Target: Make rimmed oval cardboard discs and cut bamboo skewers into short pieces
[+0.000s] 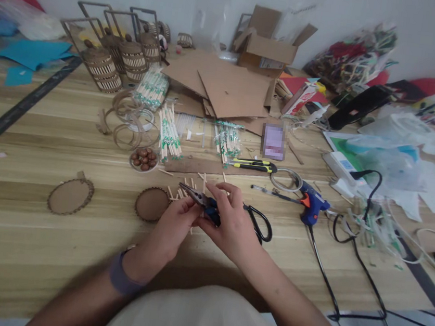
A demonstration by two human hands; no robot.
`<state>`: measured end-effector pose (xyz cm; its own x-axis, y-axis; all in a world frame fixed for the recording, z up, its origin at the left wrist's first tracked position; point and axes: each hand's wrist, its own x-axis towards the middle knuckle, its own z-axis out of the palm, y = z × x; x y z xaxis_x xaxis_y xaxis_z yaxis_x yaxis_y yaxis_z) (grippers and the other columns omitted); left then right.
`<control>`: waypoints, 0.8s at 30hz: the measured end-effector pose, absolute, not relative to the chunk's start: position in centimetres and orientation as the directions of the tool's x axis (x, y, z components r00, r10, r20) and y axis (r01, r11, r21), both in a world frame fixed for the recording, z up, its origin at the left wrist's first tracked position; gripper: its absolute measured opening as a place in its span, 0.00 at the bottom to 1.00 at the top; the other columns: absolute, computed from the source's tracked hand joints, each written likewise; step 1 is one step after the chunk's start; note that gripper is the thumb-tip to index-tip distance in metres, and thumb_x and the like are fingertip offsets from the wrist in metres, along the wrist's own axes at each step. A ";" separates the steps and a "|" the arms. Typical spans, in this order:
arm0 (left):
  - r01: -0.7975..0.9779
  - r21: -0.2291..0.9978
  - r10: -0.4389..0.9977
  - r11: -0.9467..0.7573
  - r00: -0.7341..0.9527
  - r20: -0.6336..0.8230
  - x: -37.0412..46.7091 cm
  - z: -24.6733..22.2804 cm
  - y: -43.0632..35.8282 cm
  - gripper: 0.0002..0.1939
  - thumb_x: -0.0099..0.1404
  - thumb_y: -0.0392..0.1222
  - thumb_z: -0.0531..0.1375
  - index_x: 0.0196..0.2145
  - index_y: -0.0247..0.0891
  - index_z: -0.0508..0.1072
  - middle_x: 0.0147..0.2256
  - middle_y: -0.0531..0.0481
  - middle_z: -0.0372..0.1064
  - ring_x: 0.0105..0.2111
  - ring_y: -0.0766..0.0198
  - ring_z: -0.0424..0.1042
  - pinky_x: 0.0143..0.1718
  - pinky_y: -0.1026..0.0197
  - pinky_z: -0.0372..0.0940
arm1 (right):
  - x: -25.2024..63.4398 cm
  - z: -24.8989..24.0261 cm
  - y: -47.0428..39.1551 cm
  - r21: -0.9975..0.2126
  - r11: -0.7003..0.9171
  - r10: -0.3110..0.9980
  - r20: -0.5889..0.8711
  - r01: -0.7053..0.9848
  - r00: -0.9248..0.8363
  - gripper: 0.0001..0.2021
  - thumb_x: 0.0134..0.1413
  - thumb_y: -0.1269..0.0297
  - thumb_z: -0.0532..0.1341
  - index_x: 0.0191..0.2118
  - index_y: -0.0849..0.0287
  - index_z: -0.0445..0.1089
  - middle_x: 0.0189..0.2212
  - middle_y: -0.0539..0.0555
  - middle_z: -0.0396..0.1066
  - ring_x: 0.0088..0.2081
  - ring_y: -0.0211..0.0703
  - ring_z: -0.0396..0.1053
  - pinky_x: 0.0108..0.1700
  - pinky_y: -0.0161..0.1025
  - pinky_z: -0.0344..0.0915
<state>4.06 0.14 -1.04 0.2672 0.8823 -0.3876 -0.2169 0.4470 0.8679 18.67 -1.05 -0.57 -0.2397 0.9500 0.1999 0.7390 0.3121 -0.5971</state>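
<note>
My right hand is wrapped round the dark handles of long-nosed pliers, whose jaws point up and left. Close against it, my left hand has its fingers pinched together below the jaws; what they hold is too small to name. Short pale sticks lie scattered behind the hands. A round brown cardboard disc with a beaded-looking rim rests just left of my left hand. Black-handled scissors lie partly hidden to the right of my right hand.
Farther back are a bowl of brown balls, bundled sticks, a yellow-black cutter and cardboard sheets. A blue glue gun with a trailing cable lies right. Another disc sits left; small woven lanterns stand behind.
</note>
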 end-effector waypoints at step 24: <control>0.111 0.929 0.737 0.354 0.578 -0.350 1.8 0.8 -0.8 0.17 0.66 0.55 0.57 0.32 0.37 0.73 0.25 0.49 0.76 0.28 0.61 0.75 0.36 0.60 0.66 | 23.4 4.3 -0.9 -0.691 -0.641 0.547 -0.717 0.335 -0.432 0.16 0.43 0.58 0.68 0.39 0.58 0.71 0.34 0.50 0.68 0.37 0.40 0.68 0.37 0.38 0.65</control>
<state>1.78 -0.76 0.76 0.5784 0.7369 -0.3498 0.1107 0.3539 0.9287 23.41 -0.92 4.34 -0.4317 0.5473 -0.7170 0.3347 -0.6409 -0.6908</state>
